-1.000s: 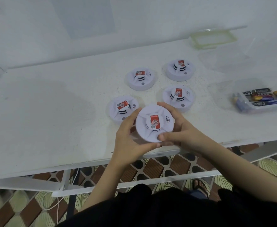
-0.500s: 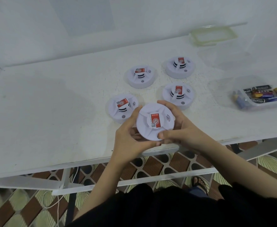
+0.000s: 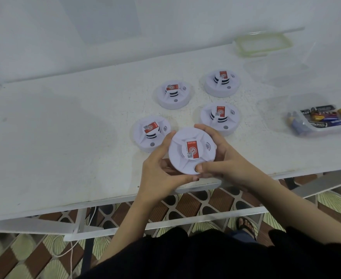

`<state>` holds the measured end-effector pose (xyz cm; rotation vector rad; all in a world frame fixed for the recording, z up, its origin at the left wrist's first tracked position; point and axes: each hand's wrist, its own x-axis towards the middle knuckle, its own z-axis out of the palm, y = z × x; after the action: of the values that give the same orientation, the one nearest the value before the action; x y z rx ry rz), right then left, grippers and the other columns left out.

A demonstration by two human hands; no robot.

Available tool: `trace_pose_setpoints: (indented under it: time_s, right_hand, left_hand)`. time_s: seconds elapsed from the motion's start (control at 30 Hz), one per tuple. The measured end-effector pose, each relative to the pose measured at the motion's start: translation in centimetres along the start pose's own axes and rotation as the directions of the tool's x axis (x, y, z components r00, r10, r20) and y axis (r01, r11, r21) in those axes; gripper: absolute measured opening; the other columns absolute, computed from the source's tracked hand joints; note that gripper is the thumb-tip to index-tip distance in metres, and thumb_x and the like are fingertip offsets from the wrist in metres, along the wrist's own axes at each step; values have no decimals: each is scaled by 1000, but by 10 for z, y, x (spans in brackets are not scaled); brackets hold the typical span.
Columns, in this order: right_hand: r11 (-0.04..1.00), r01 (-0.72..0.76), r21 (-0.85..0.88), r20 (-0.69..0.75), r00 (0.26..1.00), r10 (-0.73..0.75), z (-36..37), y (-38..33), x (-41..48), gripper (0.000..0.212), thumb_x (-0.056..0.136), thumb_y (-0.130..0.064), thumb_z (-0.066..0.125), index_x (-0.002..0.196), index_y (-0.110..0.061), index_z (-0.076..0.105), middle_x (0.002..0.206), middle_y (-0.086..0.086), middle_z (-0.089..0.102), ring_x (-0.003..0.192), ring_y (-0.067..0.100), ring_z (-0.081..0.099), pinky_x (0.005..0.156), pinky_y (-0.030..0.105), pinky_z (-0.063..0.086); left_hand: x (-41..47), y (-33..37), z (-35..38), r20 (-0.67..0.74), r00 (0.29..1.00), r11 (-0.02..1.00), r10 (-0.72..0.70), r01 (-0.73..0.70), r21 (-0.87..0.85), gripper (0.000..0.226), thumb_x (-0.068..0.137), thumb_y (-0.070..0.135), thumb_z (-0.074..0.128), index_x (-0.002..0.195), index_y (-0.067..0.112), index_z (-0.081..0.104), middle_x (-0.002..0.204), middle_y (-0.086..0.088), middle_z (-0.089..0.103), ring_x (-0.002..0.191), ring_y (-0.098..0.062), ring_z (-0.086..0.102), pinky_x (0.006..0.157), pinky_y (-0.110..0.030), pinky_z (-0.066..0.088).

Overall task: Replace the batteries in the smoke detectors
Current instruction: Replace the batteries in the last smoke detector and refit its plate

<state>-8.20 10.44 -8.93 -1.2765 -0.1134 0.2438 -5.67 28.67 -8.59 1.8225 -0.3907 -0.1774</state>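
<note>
Now smoke detector [image 3: 191, 150] between left hand [image 3: 161, 174] and right hand [image 3: 222, 158], both gripping its rim

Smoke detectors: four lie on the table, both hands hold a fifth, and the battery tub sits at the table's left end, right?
No: the head view shows the battery tub at the table's right end, not the left. Four smoke detectors do lie there, and the left hand and right hand hold a fifth detector.

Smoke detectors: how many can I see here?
5. A held detector between left hand and right hand; near-left detector, near-right detector, far-left detector, far-right detector lie on the table. None seems hidden.
</note>
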Motion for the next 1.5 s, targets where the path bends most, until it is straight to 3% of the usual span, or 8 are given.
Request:
trace_pose_setpoints:
  time_s: [0.33,0.7,1.0,1.5]
  right_hand:
    - [1000,4,-31,-5,1000,-5,0,-1,0,83,68,9,66,133,-35,38,129,0,56,116,22,58,84,47,55]
    - [1000,8,-15,8,1000,-8,-1,0,1,85,68,11,66,135,-32,37,131,4,54,116,20,58,83,40,56]
    - [978,-94,188,91,993,77,-9,-1,0,75,77,3,55,138,-37,38,137,5,53,112,33,59,84,46,56]
    - [974,-86,211,66,995,74,-7,-1,-1,77,74,8,45,135,-37,41,137,4,53,113,32,59,81,42,57]
  left_hand:
    - [0,-3,-1,1,1000,1000,-6,6,4,99,56,17,93,140,34,45,125,9,65,104,-7,67,78,-27,59]
    - [0,-4,-1,-6,1000,1000,10,-10,14,98,56,16,93,139,37,45,126,9,64,107,-8,66,78,-27,59]
    - [1,-4,-3,6,1000,1000,-4,4,0,99,55,9,92,137,38,44,122,9,66,101,-6,68,74,-21,57]
    - [0,-7,-3,12,1000,1000,-13,13,-1,102,55,6,92,140,33,42,125,11,64,106,-4,66,76,-21,57]
